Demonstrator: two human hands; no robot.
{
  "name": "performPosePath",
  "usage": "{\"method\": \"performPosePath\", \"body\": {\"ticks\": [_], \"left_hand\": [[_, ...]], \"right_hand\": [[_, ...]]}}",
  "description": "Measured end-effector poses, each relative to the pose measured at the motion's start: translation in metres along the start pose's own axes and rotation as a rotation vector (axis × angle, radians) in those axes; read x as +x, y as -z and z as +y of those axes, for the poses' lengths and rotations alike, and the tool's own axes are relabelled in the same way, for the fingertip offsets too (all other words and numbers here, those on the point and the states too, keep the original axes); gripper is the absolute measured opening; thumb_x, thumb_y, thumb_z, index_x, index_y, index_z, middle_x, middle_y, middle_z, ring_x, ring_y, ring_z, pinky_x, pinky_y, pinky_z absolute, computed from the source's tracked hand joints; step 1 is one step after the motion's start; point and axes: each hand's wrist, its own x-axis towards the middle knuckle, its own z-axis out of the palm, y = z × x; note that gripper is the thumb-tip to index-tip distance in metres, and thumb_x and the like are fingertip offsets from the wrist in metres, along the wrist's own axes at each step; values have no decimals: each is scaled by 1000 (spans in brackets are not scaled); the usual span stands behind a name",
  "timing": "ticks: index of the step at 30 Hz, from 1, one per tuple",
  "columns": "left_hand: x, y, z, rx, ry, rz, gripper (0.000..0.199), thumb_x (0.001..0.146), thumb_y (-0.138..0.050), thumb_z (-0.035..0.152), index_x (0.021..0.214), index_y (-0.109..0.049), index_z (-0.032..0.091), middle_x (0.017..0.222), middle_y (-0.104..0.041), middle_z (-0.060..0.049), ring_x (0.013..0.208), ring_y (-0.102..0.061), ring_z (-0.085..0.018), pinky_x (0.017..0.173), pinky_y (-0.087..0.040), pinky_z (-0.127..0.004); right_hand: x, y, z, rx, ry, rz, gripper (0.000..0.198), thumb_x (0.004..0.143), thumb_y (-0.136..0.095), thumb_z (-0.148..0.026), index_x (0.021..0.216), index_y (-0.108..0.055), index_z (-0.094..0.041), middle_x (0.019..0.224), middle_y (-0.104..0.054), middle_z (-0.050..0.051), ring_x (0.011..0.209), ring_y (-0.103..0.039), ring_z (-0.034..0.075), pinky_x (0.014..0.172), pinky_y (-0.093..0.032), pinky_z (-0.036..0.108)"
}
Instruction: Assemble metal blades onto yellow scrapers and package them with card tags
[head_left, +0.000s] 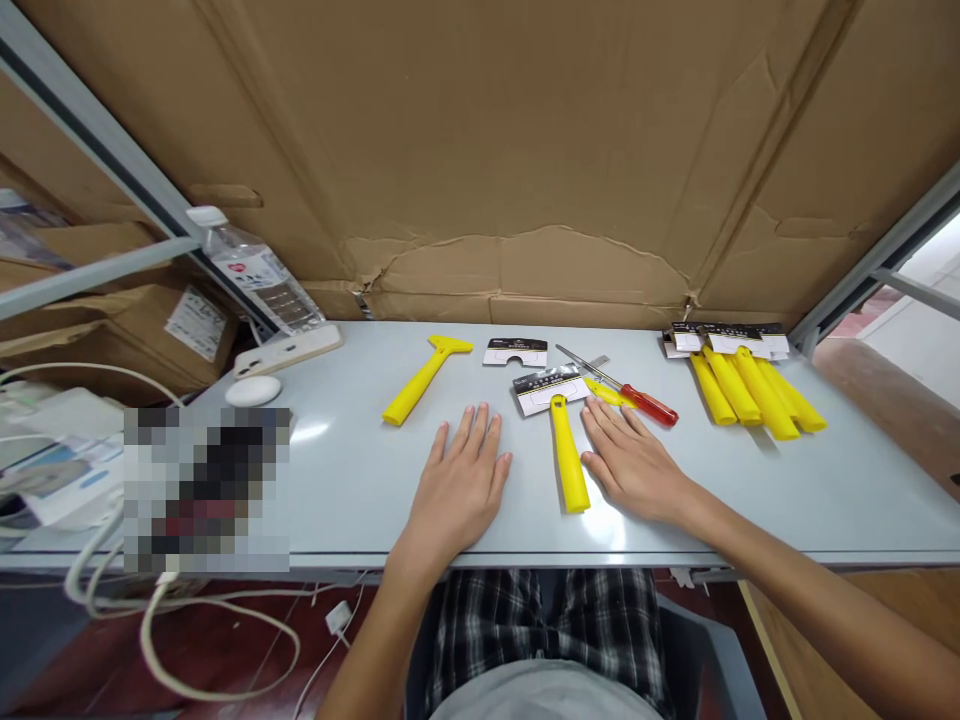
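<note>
My left hand (459, 480) lies flat on the grey table with its fingers stretched out, holding nothing. To its upper left rests a yellow scraper (420, 380) with a T-shaped head. My right hand (634, 455) is also flat, fingertips beside a yellow scraper handle (570, 460) whose head is covered by a black and white card sleeve (551, 388). Just beyond my right fingers are a flat yellow piece (609, 393), partly hidden, and a screwdriver (649, 404) with a red handle. A loose folded card (515, 351) lies farther back.
Several carded yellow scrapers (757, 390) are grouped at the right. At the left stand a water bottle (262, 275), a white phone-like object (289, 350), a white oval object (253, 391) and cables (150, 640). A cardboard sheet (525, 130) rises along the back edge.
</note>
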Motion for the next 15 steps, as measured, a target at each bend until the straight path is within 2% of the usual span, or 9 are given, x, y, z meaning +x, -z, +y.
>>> {"method": "performPosePath", "body": {"ticks": [6, 9, 12, 15], "left_hand": [[0, 1, -1, -22, -1, 14, 63, 108, -26, 41, 162, -42, 13, 172, -28, -14, 162, -24, -31, 131, -20, -59], [1, 1, -1, 10, -7, 6, 63, 109, -26, 41, 162, -42, 11, 172, -28, -14, 161, -24, -32, 131, -21, -59], [1, 2, -1, 41, -16, -3, 63, 109, -27, 40, 162, -41, 9, 172, -27, -15, 161, -24, -32, 130, -22, -59], [0, 2, 0, 51, -14, 7, 62, 109, -30, 40, 162, -42, 10, 172, -28, -15, 161, -26, -33, 130, -23, -58]], "right_hand": [[1, 2, 1, 28, 8, -13, 78, 105, -15, -59, 167, -27, -13, 171, -15, 7, 165, -18, 25, 138, -19, 55], [4, 9, 1, 57, 14, 9, 71, 105, -23, -54, 163, -38, -16, 170, -23, 8, 163, -23, 27, 135, -24, 54], [13, 23, -4, 100, -19, 50, 58, 106, -26, -48, 142, -63, -21, 158, -47, 8, 150, -43, 28, 125, -36, 52], [26, 37, -15, 126, -130, 91, 54, 105, -30, -51, 123, -71, -22, 128, -67, 9, 119, -61, 24, 102, -45, 42]]}}
